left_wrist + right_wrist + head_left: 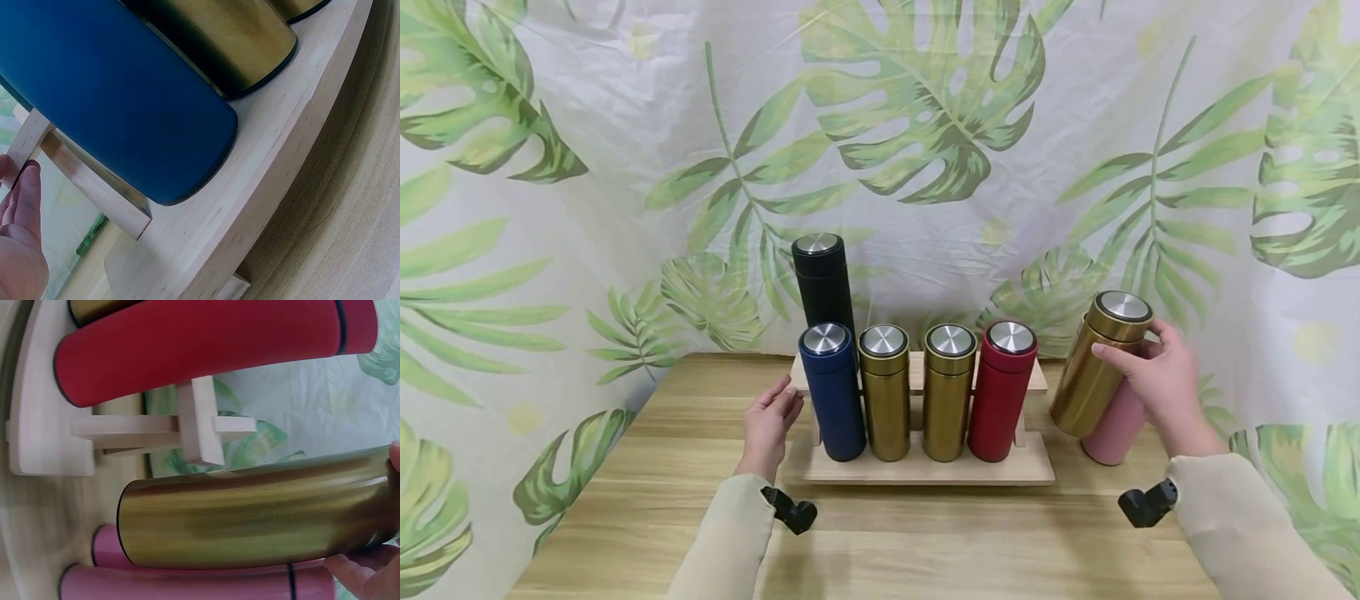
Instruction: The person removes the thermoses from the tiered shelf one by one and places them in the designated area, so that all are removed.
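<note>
Gold flask between 3 and 4 o'clock in the head view, held clear of the table. From the left: between 7 and 8, left hand, fingers and thumb closed on the upper left end of the wooden rack. Near centre, black flask, upright, base hidden behind the blue flask. Along the rack's lower board, also upright: blue flask at 7, second gold flask at 6, third gold flask at 5, red flask at 4. Next, gold flask in hand: long axis slanting, lid toward 1 o'clock, base toward 7. Overlaps the pink flask, standing on the table. Last, right hand, curled round the gold flask near its lid, thumb in front.
</note>
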Motion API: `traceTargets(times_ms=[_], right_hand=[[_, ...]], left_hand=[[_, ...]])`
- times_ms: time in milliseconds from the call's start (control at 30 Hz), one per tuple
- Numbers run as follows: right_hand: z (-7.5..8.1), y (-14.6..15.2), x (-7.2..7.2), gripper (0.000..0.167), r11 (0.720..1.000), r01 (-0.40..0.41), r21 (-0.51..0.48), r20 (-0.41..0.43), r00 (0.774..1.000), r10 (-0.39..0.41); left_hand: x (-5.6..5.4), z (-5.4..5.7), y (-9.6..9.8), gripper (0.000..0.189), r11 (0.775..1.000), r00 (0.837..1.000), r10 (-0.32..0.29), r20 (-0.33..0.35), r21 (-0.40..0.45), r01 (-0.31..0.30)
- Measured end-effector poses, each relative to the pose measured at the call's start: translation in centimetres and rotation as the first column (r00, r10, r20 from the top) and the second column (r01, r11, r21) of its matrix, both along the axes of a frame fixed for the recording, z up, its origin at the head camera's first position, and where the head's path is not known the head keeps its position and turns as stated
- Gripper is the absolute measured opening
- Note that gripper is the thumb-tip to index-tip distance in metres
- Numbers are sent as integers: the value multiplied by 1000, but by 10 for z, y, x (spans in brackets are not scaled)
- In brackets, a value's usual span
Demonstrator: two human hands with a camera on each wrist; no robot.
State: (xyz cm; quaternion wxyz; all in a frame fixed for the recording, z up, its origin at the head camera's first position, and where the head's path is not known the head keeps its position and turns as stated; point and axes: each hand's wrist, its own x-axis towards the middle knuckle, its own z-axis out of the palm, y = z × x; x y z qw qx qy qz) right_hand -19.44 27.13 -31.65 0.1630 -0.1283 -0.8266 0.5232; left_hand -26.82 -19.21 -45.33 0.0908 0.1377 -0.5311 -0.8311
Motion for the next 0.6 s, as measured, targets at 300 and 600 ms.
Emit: traceTargets(times_ms=[300,600], right_hand=[[-23,-12,3,80,997,58,-57,-13,998,-58],[-43,-22,4,74,990,126,-62,-34,991,-129]], left_hand=[[2,2,-1,44,1000,1000,7,-4,-16,-7],[2,1,1,43,1000,1000,0,2,-17,0]])
